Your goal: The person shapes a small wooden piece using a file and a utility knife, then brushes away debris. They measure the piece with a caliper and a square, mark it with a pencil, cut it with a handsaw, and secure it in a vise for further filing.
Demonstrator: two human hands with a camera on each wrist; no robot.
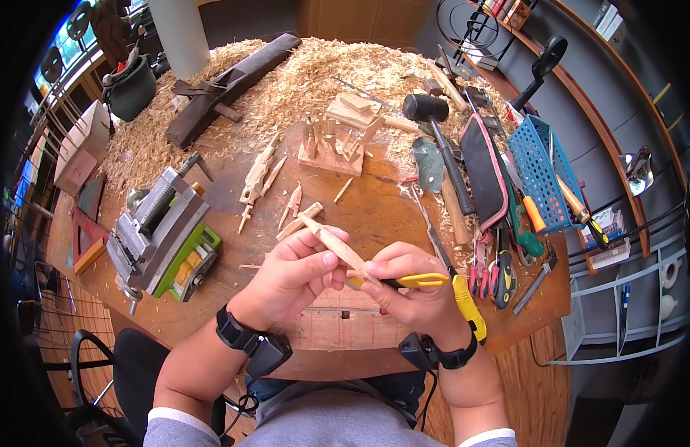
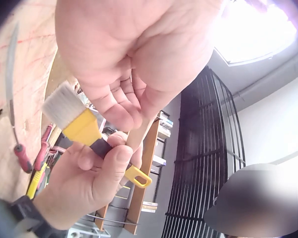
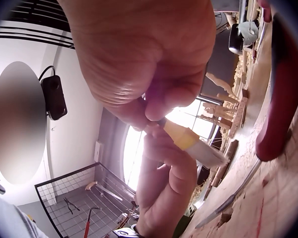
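Shelves [image 1: 576, 86] flank the surface [image 1: 382, 205], shavings [image 1: 345, 63] heaping its far edge — over the near edge, left grip [image 1: 289, 272] pinches a stick [image 1: 337, 246], right grip [image 1: 419, 299] clasps it and a brush [image 2: 83, 128].

Shavings [image 1: 315, 78] are covering the far side of the bench [image 1: 374, 205]. Dark wooden plane [image 1: 244, 83] is lying among them, left of centre. Grey vise [image 1: 155, 227] is sitting at left, box marked "2" [image 1: 78, 170] beyond. Black-headed mallet [image 1: 447, 153] is lying right of centre; blue basket [image 1: 537, 177] is resting farther right.
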